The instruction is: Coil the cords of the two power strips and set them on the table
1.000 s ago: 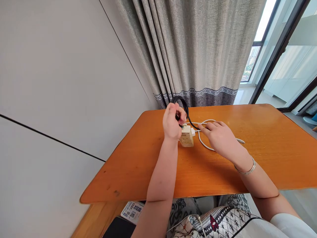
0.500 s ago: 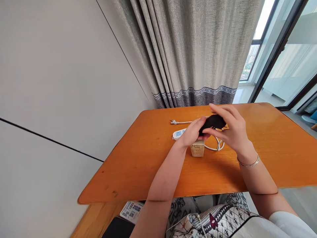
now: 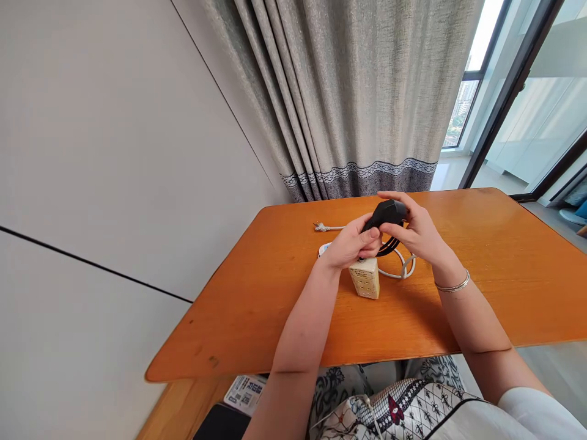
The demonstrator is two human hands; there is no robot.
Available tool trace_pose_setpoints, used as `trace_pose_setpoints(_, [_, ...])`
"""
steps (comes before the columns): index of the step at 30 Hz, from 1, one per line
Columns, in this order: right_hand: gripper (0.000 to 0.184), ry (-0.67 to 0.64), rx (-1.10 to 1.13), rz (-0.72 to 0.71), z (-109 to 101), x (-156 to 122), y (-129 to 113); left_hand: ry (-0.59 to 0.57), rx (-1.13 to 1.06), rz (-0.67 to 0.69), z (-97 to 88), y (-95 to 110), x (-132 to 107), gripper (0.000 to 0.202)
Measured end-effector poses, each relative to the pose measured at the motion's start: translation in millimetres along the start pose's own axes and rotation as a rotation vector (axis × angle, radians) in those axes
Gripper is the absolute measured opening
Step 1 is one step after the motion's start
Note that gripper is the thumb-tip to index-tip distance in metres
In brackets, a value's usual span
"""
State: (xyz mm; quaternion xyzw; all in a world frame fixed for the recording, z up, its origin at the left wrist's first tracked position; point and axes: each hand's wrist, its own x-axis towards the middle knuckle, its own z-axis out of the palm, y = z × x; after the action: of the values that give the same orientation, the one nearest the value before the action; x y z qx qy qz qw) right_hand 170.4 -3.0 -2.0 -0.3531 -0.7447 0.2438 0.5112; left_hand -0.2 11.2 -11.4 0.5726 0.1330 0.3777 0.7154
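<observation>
Both hands meet over the middle of the table around a black power adapter [image 3: 389, 211] with a coiled black cable [image 3: 391, 245] beneath it. My left hand [image 3: 352, 243] is closed on its left end, thumb on top. From the right, my right hand [image 3: 415, 232] grips the other end between thumb and fingers. Just below my left hand is a cream socket block [image 3: 365, 280], slightly tilted, with rows of holes on its face. Whether that hand touches the block I cannot tell, as its top is partly hidden.
A white power strip [image 3: 323, 248] lies mostly hidden behind my left hand. Its white plug [image 3: 321, 227] points left, and a loop of white cord [image 3: 404, 266] rests at right. The wooden table [image 3: 257, 293] has a wall on its left and a curtain [image 3: 367, 110] behind.
The black adapter has turned and risen slightly, bringing its coiled cable into view. My right hand has moved left and closed in on it. The socket block has shifted slightly toward me and tilted.
</observation>
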Motion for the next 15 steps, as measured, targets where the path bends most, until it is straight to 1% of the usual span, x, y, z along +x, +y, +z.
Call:
trace_pose_setpoints(2, [0.045, 0.045, -0.002, -0.003, 4, 0, 0, -0.037, -0.001, -0.005, -0.3, 1, -1, 0.054])
trace_pose_setpoints(4, [0.038, 0.104, 0.002, 0.001, 8, 0, 0, -0.039, 0.002, -0.005, -0.9, 1, -2, 0.054])
trace_pose_setpoints(8, [0.033, 0.181, 0.032, 0.057, 15, 0, 1, 0.031, 0.099, 0.006, -0.4, 0, -2, 0.055])
trace_pose_setpoints(13, [0.03, 0.226, 0.028, 0.089, 16, 0, 2, 0.177, 0.297, 0.127, 5.1, 5, -3, 0.045])
trace_pose_setpoints(15, [0.029, 0.223, 0.018, 0.093, 16, 0, 3, 0.175, 0.359, 0.149, 6.2, 8, -5, 0.039])
